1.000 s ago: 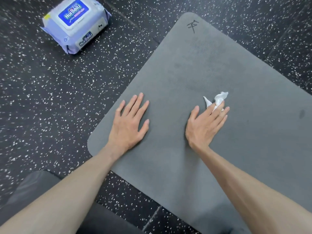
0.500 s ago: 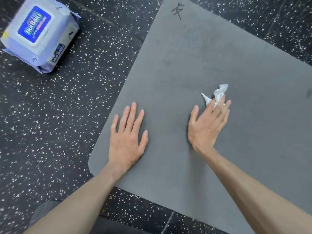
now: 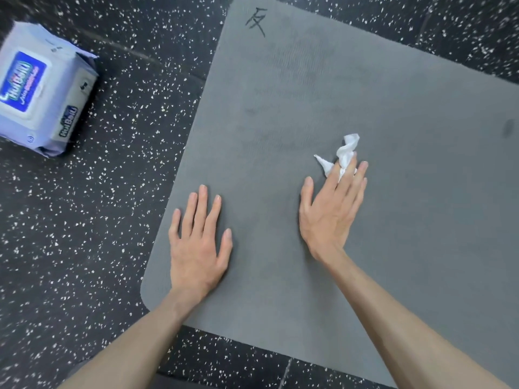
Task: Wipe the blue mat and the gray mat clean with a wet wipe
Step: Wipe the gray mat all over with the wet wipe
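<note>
A gray mat (image 3: pixel 393 113) lies on the dark speckled floor, with a black handwritten mark near its far left corner. My left hand (image 3: pixel 198 245) rests flat on the mat near its left edge, fingers spread, holding nothing. My right hand (image 3: pixel 331 211) presses a crumpled white wet wipe (image 3: pixel 344 154) against the mat under its fingertips; most of the wipe sticks out beyond the fingers. No blue mat is in view.
A pack of wet wipes (image 3: pixel 42 91) with a blue label sits on the floor at the far left. A small dark spot (image 3: pixel 507 127) marks the mat near the right edge. Black speckled floor (image 3: pixel 84 220) surrounds the mat.
The view has shifted, so the mat and the pack appear lower and further left. My right hand and the wipe have slid slightly away from me across the mat. The left hand stays flat.
</note>
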